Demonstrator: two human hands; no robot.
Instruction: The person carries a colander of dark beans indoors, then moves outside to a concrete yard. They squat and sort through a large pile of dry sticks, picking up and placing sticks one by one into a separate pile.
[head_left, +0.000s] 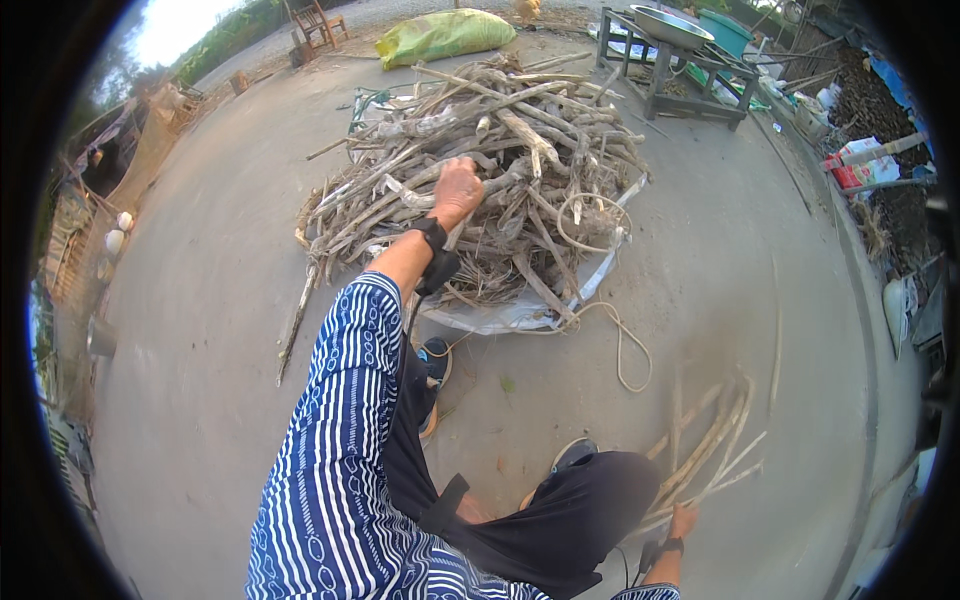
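Observation:
A large heap of dry sticks and branches (525, 135) lies before me on a white plastic sheet (487, 321). My left hand (457, 187) reaches onto the middle of the heap, fingers curled down at a branch; whether it grips one is hidden behind the hand. At the lower right, my right hand (681, 519) is shut around one end of a loose bundle of thin sticks (705, 442). Their far ends fan out over the concrete, some of them blurred. A pale rope (634, 367) trails from the sheet's near edge, and a loop of it rests on the heap's right side.
Behind the heap lies a stuffed yellow-green woven sack (446, 36). A dark frame stand (675, 82) at the back right bears a metal basin (671, 26) and a teal tub (724, 31). Far left stand a wooden chair (319, 26) and a metal bucket (101, 336). Clutter lines the right edge.

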